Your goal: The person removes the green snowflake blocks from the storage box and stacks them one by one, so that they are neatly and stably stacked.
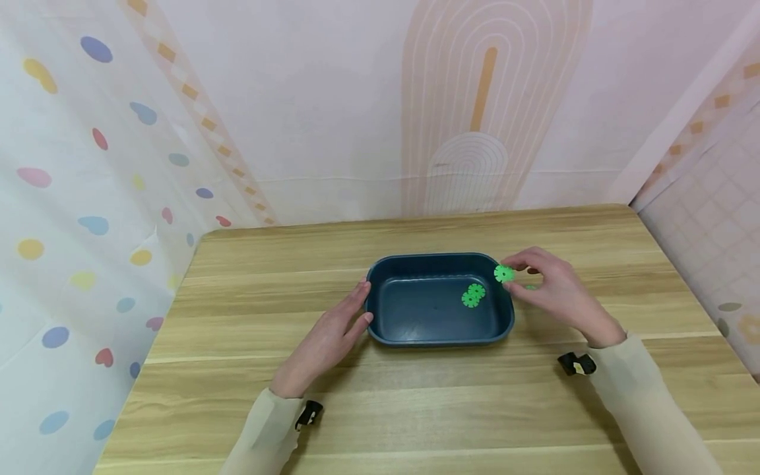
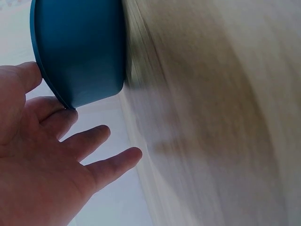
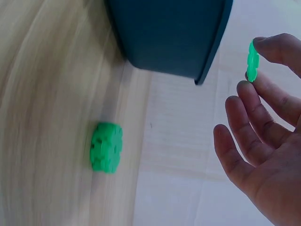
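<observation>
Between thumb and forefinger my right hand (image 1: 555, 287) pinches a green notched plastic disc (image 1: 504, 274), held at the right rim of a dark blue basin (image 1: 410, 333). The right wrist view shows this disc edge-on, above the level of the rim. Two more green discs (image 1: 471, 299) lie overlapping on the basin floor, towards its right end. At the opposite end, the thumb and fingertips of my left hand (image 1: 323, 343) touch the basin's left rim, with the other fingers spread loosely. A stack of green discs (image 3: 106, 147) stands on the table, mostly hidden behind my right hand in the head view.
The wooden table (image 1: 267, 303) carries the basin near its middle. A patterned curtain (image 1: 332, 119) hangs along the back edge and both sides. Each wrist wears a small black strap mount, such as the right one (image 1: 577, 363).
</observation>
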